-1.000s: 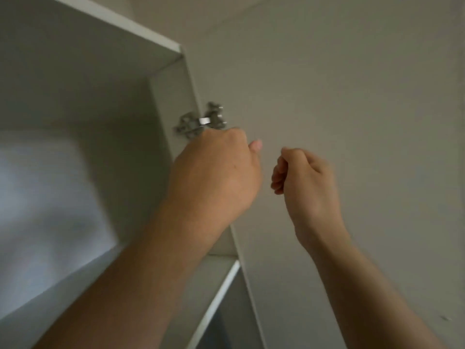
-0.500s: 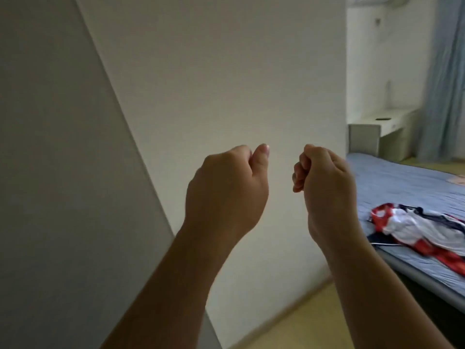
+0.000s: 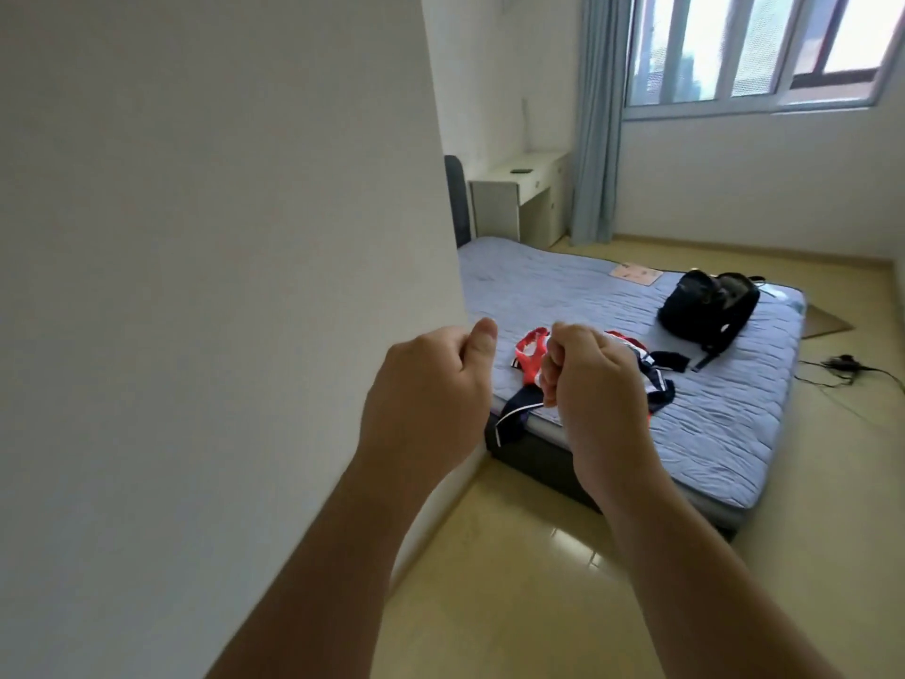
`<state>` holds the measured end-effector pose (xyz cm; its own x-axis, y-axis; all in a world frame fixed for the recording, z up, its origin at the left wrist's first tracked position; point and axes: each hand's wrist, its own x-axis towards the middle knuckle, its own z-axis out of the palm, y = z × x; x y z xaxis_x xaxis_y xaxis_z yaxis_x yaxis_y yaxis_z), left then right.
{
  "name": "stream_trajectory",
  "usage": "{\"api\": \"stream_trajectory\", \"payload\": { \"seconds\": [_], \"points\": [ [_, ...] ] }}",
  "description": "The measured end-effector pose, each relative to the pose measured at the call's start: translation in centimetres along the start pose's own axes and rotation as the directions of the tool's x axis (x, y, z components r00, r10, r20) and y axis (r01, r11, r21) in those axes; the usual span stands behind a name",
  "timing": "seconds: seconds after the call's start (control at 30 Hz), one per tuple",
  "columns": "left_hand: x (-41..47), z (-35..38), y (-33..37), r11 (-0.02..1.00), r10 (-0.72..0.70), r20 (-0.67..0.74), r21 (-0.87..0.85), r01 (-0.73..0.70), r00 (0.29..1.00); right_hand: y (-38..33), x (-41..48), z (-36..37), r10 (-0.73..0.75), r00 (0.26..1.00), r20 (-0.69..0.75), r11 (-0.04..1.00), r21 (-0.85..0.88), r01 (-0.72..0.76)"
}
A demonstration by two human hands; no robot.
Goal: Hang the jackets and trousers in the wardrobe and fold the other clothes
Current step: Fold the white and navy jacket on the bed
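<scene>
Left hand [image 3: 426, 384]: raised in front of the bed [image 3: 563, 291], fingers curled into a fist, thumb on top, holding nothing. Right hand [image 3: 595, 384]: raised beside it without touching it, fingers likewise curled, holding nothing. Red, white and navy garment [image 3: 529, 362]: lies crumpled on the bed at its near edge, one navy part hanging over that edge. Black backpack [image 3: 705, 306]: on the bed, toward its far corner. White panel [image 3: 220, 237]: left of the bed.

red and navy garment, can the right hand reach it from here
Probably, after a step closer: the right hand holds nothing, and only open floor lies before the garment on the bed.
</scene>
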<state>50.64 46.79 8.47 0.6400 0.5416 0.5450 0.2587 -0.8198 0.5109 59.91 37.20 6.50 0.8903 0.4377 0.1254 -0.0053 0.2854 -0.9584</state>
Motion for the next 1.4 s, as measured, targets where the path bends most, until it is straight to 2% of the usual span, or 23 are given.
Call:
{"api": "stream_trajectory", "payload": {
  "seconds": [0.17, 0.33, 0.57, 0.83, 1.17, 1.3, 1.4],
  "points": [
    [7.5, 8.6, -4.5, 0.99, 0.063, 0.088, -0.132, -0.051, 0.994, 4.3, 10.0, -1.7, 0.008, 0.991, -0.134, 0.993, -0.118, -0.024],
    [16.7, 17.1, -9.8, 0.986, 0.044, 0.221, -0.164, -0.008, 0.974, 8.2, 20.2, -2.4, 0.001, 0.967, -0.253, 0.966, -0.249, -0.066],
    [27.3, 29.2, -12.2, 0.965, 0.119, 0.361, -0.259, -0.023, 0.925, 12.4, 32.7, -5.7, 0.019, 0.917, -0.4, 0.935, -0.317, -0.158],
    [37.4, 45.2, -14.1, 0.981, 0.137, 0.5, -0.189, -0.046, 0.855, 19.9, 48.8, -12.9, 0.093, 0.871, -0.482, 0.894, -0.344, -0.286],
    [49.3, 61.1, -18.1, 0.998, -0.029, 0.669, -0.027, 0.063, 0.743, 27.7, 66.7, -18.2, 0.266, 0.791, -0.55, 0.786, -0.351, -0.509],
    [52.6, 69.4, -21.8, 0.997, -0.055, 0.742, 0.003, 0.079, 0.668, 32.9, 72.2, -19.3, 0.336, 0.742, -0.579, 0.746, -0.317, -0.585],
    [54.1, 76.8, -25.0, 0.999, -0.051, 0.794, 0.041, 0.031, 0.605, 38.4, 75.7, -20.6, 0.398, 0.693, -0.6, 0.666, -0.33, -0.669]
  ]
}}
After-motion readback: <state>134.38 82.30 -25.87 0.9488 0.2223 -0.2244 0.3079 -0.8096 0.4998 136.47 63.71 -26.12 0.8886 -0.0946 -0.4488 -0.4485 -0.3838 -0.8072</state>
